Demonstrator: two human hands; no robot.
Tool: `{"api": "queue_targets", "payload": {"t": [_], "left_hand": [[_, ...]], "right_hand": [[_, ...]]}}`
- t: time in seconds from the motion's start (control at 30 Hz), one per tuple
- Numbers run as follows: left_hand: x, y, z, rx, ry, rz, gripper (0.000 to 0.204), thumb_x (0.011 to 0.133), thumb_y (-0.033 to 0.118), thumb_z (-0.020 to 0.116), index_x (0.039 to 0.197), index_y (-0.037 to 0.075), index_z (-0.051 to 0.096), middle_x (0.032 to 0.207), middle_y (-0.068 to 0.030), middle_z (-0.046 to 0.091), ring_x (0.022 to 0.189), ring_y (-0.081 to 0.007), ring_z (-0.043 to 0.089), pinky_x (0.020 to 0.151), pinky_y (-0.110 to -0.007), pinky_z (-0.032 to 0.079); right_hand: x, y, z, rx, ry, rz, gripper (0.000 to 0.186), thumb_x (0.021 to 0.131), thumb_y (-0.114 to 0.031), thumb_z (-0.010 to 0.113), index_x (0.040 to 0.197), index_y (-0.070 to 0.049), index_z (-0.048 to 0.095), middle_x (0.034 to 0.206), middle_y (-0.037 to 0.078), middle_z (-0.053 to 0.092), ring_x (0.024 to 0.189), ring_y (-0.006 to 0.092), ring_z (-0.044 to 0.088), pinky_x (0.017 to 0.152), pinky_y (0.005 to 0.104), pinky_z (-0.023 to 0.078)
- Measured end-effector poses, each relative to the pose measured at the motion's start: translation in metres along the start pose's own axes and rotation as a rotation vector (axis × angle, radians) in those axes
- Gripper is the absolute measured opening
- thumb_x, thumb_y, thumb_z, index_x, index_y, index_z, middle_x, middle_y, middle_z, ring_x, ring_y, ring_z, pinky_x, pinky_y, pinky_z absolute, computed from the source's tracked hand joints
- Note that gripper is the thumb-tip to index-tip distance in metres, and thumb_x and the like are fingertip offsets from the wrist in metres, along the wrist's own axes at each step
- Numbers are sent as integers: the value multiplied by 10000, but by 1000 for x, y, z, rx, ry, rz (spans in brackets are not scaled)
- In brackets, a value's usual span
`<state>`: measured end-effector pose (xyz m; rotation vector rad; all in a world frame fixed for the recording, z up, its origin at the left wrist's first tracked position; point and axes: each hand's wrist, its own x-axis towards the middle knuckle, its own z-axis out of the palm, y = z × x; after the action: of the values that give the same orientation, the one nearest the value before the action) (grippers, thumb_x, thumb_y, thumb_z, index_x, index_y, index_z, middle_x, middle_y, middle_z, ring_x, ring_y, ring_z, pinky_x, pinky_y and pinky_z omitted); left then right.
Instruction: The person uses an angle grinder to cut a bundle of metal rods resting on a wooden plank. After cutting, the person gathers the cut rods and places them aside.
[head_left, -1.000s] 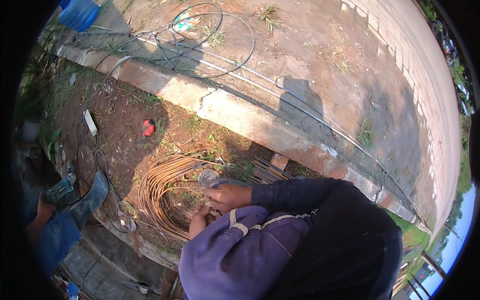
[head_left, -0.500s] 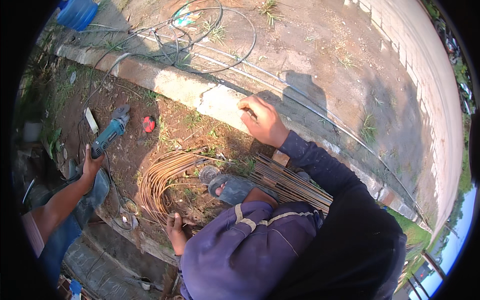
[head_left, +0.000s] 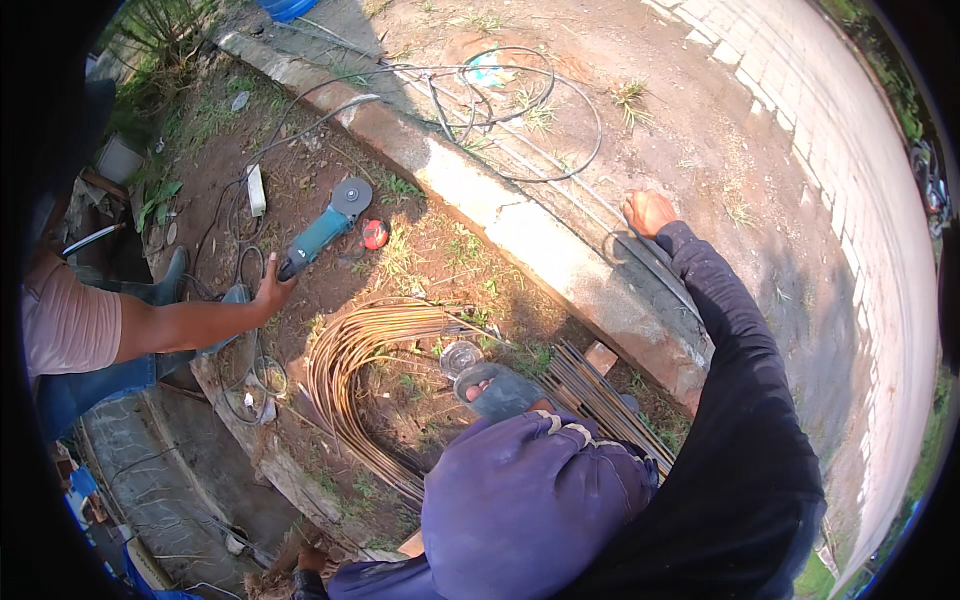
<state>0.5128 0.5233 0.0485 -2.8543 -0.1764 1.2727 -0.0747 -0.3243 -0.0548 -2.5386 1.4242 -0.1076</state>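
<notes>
My right hand (head_left: 648, 212) reaches far out past the concrete curb (head_left: 520, 220), its fingers curled down over thin steel rods (head_left: 560, 190) lying on the dirt. My left hand (head_left: 312, 560) shows only partly at the bottom edge, low by a plank, and its grip is hidden. A bundle of U-bent rusty bars (head_left: 360, 370) lies in front of my knee, and my sandalled foot (head_left: 497, 390) is beside it. At the left, a co-worker's hand (head_left: 272, 292) holds a teal angle grinder (head_left: 320, 232).
Straight bars (head_left: 600, 400) lean by the curb. Loops of cable (head_left: 520, 110) lie on the dirt beyond it. A small red object (head_left: 374, 234) sits next to the grinder disc. A concrete gutter (head_left: 150, 470) runs lower left and brick paving (head_left: 850, 150) at right.
My right hand left the bent bars, crossed the curb and now rests on the thin rods farther out. The co-worker picked up the grinder and swung it toward the red object.
</notes>
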Motion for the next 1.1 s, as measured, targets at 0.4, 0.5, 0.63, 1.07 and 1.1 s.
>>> {"api": "queue_targets", "payload": {"t": [0.4,0.5,0.63,1.07,1.1], "left_hand": [[-101,72,14,239,131,716,472,892,387,690,1133,-3,579,883,-240,682,886,-407,670,777,-470,520],[-116,108,13,22,23,902,404,941,357,644,1100,-9,583,862,-215,670,857,-354,674,759,-423,520],[-140,132,75,-361,-333,1166,484,955,377,631,1219,-26,582,988,-186,676,926,-309,657,837,-392,504],[-130,86,67,-1408,-785,1157,530,1026,191,530,1495,40,335,1234,-207,598,1049,-243,666,805,-310,593],[-125,83,63,-1429,-711,1133,484,1030,184,521,1473,39,393,1192,-195,625,1012,-230,680,785,-297,596]], "right_hand": [[-91,-218,-190,-317,206,-213,189,880,-112,626,782,21,534,697,271,582,677,458,612,594,514,469],[-137,-307,-253,-62,193,-356,408,929,-135,641,679,12,355,574,134,268,552,134,234,472,356,257],[-185,-416,-288,-49,-236,-514,348,913,-127,666,671,-7,447,511,54,335,519,98,301,470,306,279],[-245,-566,-143,161,-763,-714,308,951,-205,658,730,-8,573,618,68,513,587,105,466,561,327,400],[-241,-556,-128,144,-785,-693,320,955,-218,650,731,-5,571,628,85,514,601,118,485,577,339,410]]}}
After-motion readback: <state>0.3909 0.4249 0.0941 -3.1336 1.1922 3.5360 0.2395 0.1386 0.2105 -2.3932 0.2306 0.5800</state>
